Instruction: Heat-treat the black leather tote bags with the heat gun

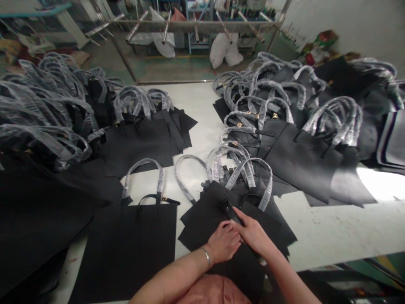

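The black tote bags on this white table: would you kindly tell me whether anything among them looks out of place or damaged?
The stack beneath the hands looks askew: its black tote bags fan out at uneven angles, whereas the single bag to its left lies square.

Dim light, hard glare on the table [381, 183], distorted curved edges

Black tote bags [126, 249] with silvery plastic-wrapped handles [142, 179] and gold buckles [164, 199] lie on a white tabletop [196, 105].
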A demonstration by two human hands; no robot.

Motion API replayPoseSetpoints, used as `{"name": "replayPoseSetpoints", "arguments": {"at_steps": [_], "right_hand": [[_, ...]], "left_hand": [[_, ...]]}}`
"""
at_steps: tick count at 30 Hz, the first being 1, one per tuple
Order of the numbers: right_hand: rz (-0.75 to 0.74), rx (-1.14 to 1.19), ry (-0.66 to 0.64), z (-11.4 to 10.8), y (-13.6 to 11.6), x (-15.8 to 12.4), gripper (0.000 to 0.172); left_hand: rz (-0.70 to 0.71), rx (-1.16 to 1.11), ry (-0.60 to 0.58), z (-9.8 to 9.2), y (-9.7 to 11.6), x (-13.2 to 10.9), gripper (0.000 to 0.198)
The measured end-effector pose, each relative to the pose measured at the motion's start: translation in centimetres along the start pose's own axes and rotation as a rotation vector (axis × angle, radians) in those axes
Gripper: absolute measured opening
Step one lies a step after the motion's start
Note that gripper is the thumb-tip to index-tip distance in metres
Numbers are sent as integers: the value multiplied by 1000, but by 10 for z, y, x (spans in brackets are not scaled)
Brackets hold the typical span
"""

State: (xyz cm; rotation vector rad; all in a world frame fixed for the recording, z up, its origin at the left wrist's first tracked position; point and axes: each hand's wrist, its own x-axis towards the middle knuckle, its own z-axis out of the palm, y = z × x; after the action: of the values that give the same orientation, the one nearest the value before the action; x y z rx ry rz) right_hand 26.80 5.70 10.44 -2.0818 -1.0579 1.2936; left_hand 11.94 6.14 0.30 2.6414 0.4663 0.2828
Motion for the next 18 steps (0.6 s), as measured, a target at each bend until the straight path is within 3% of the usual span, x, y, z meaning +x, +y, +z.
{"name": "replayPoseSetpoints", "arguments": {"at_steps": [6, 10, 12, 15, 18], "right_hand": [[-139, 60, 32, 14, -20, 14, 58], [-175, 128, 86, 6, -24, 6, 65], [-129, 149, 60, -2, -21, -8, 68], [-22, 151, 36, -12, -10, -32, 77], [47, 140, 84, -17, 12, -45, 85]], "left_hand": [[-23, -24, -49, -4, 2, 2, 28], [-76, -155, 5, -14, -2, -1, 24], [-223, -199, 126, -22, -10, -1, 30], [-607, -84, 364, -39, -31, 8, 49], [-891, -17, 384, -57, -56, 20, 72]]}}
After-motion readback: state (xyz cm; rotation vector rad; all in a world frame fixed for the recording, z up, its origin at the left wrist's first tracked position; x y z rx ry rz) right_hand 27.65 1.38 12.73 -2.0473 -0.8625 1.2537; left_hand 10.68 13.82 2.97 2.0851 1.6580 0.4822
